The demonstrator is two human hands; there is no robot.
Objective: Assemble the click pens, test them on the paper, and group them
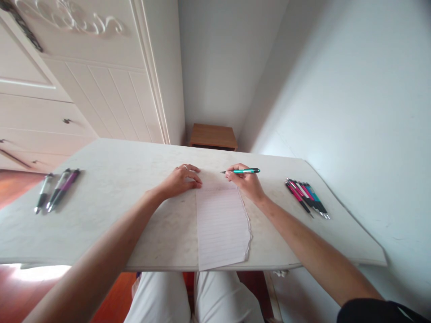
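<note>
In my right hand [247, 181] is a teal ballpoint pen [245, 171], held nearly level above the paper's far edge with its tip pointing left. A sheet of lined paper [222, 229] with a ragged right edge lies on the white table in front of me. My left hand [183, 180] rests on the table by the sheet's far left corner, fingers bent and apart, holding nothing. Its thumb is close to that corner; whether it touches the paper I cannot tell.
Several pink, blue and black pens [306, 196] lie in a group on the right of the white table [161, 237]. Three more pens [57, 192] lie at the left. A cream cabinet [111, 89] stands beyond, a wooden box-like piece [213, 136] behind, a wall [363, 112] at right.
</note>
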